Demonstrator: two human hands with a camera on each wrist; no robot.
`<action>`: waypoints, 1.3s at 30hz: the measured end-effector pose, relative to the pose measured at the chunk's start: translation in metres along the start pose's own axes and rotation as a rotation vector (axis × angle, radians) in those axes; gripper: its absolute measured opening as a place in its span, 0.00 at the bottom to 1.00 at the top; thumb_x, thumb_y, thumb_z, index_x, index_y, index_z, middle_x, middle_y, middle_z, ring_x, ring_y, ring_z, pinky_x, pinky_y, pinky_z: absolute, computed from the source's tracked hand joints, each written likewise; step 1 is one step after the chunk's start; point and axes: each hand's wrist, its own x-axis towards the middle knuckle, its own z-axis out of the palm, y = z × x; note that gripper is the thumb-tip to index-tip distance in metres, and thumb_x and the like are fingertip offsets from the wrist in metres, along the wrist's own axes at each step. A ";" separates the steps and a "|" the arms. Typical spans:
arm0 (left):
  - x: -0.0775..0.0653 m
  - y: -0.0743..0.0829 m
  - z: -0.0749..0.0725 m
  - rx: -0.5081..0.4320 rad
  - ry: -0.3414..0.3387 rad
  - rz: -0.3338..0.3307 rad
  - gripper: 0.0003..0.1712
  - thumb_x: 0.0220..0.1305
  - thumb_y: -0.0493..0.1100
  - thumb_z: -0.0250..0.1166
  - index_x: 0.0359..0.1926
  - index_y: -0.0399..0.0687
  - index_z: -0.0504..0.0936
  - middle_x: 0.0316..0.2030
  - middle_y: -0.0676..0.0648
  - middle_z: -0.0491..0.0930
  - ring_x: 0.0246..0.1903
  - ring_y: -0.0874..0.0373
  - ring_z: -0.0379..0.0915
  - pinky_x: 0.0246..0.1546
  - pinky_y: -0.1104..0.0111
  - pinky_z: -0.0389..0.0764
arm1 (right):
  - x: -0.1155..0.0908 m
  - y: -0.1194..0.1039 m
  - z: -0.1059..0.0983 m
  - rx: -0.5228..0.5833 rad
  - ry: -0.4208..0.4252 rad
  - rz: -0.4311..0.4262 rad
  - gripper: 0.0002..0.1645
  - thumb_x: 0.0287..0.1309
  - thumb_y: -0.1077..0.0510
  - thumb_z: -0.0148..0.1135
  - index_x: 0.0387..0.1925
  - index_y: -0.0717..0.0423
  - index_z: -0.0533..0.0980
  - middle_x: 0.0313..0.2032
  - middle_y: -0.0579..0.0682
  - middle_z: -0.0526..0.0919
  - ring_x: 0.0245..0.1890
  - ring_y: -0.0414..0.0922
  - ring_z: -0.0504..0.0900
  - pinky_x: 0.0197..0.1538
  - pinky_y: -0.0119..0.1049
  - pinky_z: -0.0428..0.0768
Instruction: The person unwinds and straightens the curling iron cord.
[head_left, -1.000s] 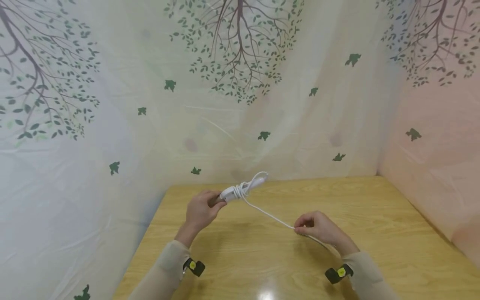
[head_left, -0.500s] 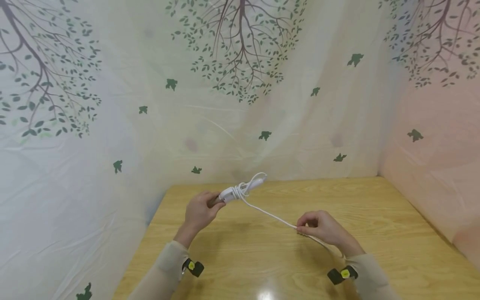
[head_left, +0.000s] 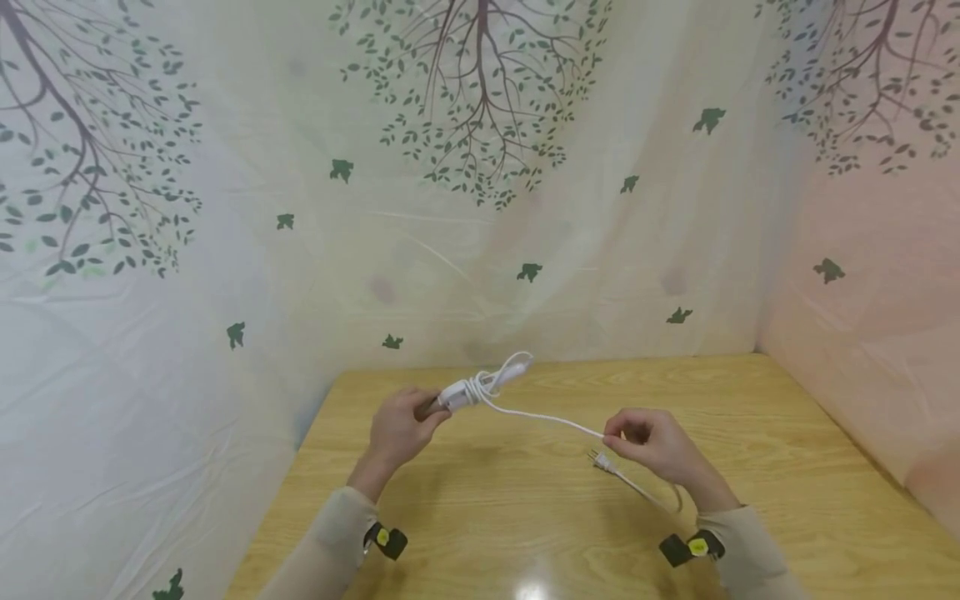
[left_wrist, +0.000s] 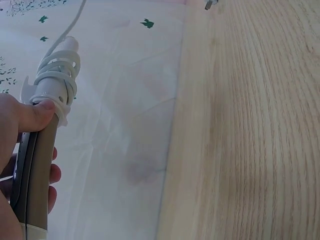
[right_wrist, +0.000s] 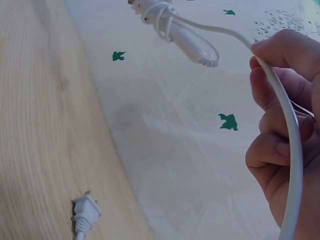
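My left hand [head_left: 400, 429] grips a curling iron [head_left: 456, 395] by its brown and black barrel [left_wrist: 44, 160], thumb up near the white handle [left_wrist: 53, 86]. The iron is held above the table, its handle end tilted up and to the right. Several turns of white cord [right_wrist: 290, 130] are wound round the handle, with one loop standing out past its end. From there the cord runs in a slack curve to my right hand [head_left: 654, 446], which pinches it between thumb and fingertips. Below that hand the cord's tail ends in a two-prong plug [head_left: 603, 462], low over the table.
A wood-grain table [head_left: 510, 517] extends under both hands. Behind it and at both sides hangs a pale cloth [head_left: 450, 275] printed with trees and green leaves. Black straps with small cameras [head_left: 388, 540] sit on both wrists.
My right hand has shifted right and slightly up with the cord, which now hangs slacker. The plug has come into view below the hand. The left hand and iron have barely moved.
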 end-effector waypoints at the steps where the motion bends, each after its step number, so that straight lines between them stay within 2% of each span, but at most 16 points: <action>1: -0.001 0.000 0.000 0.001 -0.003 -0.003 0.16 0.51 0.49 0.77 0.41 0.49 0.87 0.32 0.52 0.84 0.28 0.62 0.77 0.28 0.67 0.78 | 0.001 -0.002 0.000 -0.002 0.021 -0.004 0.07 0.57 0.69 0.65 0.33 0.55 0.81 0.20 0.44 0.73 0.16 0.33 0.62 0.17 0.30 0.64; 7: -0.002 0.003 0.000 -0.002 -0.026 -0.020 0.16 0.51 0.49 0.76 0.41 0.50 0.87 0.33 0.51 0.85 0.29 0.60 0.79 0.30 0.65 0.80 | 0.005 -0.006 -0.001 -0.039 0.164 0.013 0.09 0.56 0.72 0.64 0.32 0.55 0.80 0.22 0.41 0.75 0.16 0.34 0.64 0.16 0.30 0.65; 12: -0.003 0.004 0.000 0.006 -0.045 -0.006 0.17 0.51 0.49 0.76 0.42 0.50 0.87 0.35 0.51 0.85 0.30 0.60 0.80 0.30 0.65 0.80 | 0.011 -0.009 -0.003 -0.003 0.278 -0.007 0.08 0.54 0.76 0.63 0.32 0.63 0.79 0.22 0.38 0.77 0.17 0.33 0.66 0.17 0.31 0.66; 17: -0.004 0.004 0.002 0.024 -0.073 0.014 0.17 0.52 0.51 0.76 0.42 0.51 0.87 0.35 0.53 0.85 0.31 0.62 0.79 0.30 0.66 0.79 | 0.016 -0.011 -0.003 0.004 0.375 -0.034 0.08 0.54 0.75 0.63 0.33 0.63 0.80 0.23 0.38 0.78 0.17 0.34 0.68 0.18 0.31 0.67; 23: -0.007 0.005 0.003 0.041 -0.086 0.031 0.16 0.51 0.51 0.76 0.41 0.52 0.87 0.34 0.54 0.84 0.29 0.64 0.77 0.29 0.69 0.77 | 0.017 -0.017 -0.002 0.073 0.474 -0.033 0.05 0.55 0.75 0.63 0.32 0.67 0.79 0.24 0.38 0.80 0.19 0.34 0.70 0.19 0.28 0.68; 30: -0.010 0.005 0.004 0.029 -0.090 0.047 0.17 0.52 0.51 0.76 0.42 0.51 0.87 0.32 0.54 0.84 0.28 0.65 0.77 0.28 0.72 0.77 | 0.020 -0.012 -0.005 0.075 0.592 0.040 0.03 0.56 0.73 0.64 0.34 0.70 0.79 0.25 0.35 0.81 0.21 0.33 0.73 0.24 0.24 0.71; 39: -0.011 0.007 0.006 0.004 -0.072 0.092 0.16 0.50 0.50 0.77 0.40 0.52 0.87 0.30 0.56 0.82 0.27 0.67 0.75 0.27 0.74 0.76 | 0.027 -0.005 -0.014 -0.021 0.694 0.151 0.08 0.59 0.64 0.66 0.36 0.67 0.80 0.25 0.32 0.80 0.23 0.32 0.75 0.25 0.22 0.72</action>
